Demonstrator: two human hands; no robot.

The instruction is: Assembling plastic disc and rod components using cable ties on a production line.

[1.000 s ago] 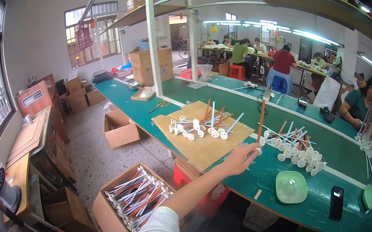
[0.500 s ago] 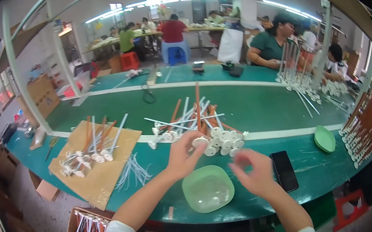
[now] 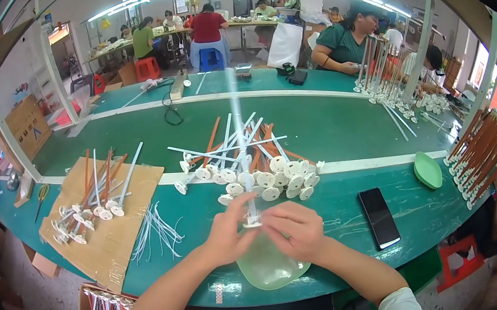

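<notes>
While our left hand (image 3: 227, 238) and right hand (image 3: 299, 230) pinch one upright disc-based rod (image 3: 237, 119), a loose pile (image 3: 277, 164) lies beyond; which pieces are finished, we cannot tell.

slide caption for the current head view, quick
Left hand and right hand hold an upright pale rod at its white base near a green dish.

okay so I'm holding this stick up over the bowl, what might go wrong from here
The pale stick is pinched low, near its round base, by your left hand and right hand, so its long upper end could wobble or tip. The green bowl sits close to the near edge of the green table; a lowered wrist might nudge it off. The loose white strips lie near your left forearm and could get dragged along.
</notes>
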